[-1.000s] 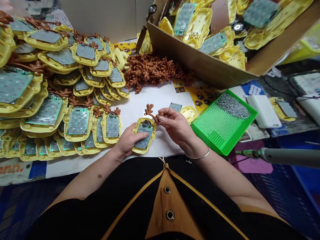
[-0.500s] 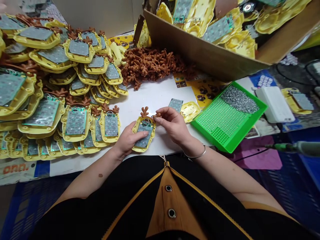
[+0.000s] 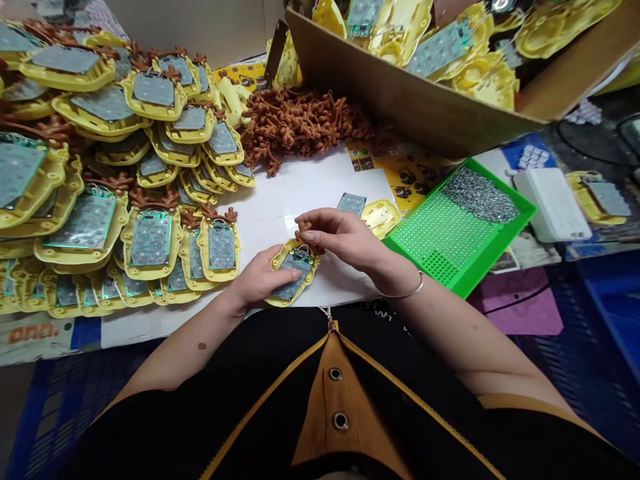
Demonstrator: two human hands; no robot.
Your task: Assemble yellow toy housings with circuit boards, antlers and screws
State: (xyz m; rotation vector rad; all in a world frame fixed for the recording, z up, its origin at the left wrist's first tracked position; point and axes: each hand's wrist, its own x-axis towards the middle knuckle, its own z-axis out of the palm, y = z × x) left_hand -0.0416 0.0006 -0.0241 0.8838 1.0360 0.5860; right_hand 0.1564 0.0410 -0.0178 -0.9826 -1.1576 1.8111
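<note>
My left hand (image 3: 261, 277) grips a yellow toy shell (image 3: 294, 270) with a grey circuit board in it, thumb pressed on the board, on the white sheet near the table's front edge. My right hand (image 3: 340, 241) reaches over the shell's top, fingers closed on a brown antler piece (image 3: 303, 238) that sits at the shell's upper edge. The antler is mostly hidden under my fingers.
Rows of finished yellow shells with antlers (image 3: 150, 240) fill the left. A heap of brown antlers (image 3: 300, 123) lies at the back. A cardboard box (image 3: 415, 100) of yellow shells stands back right. A green tray (image 3: 450, 233) with screws lies right, a loose shell (image 3: 380, 217) beside it.
My right hand has brought the antler down from above the shell onto its top edge and now covers it. The shell has tilted slightly.
</note>
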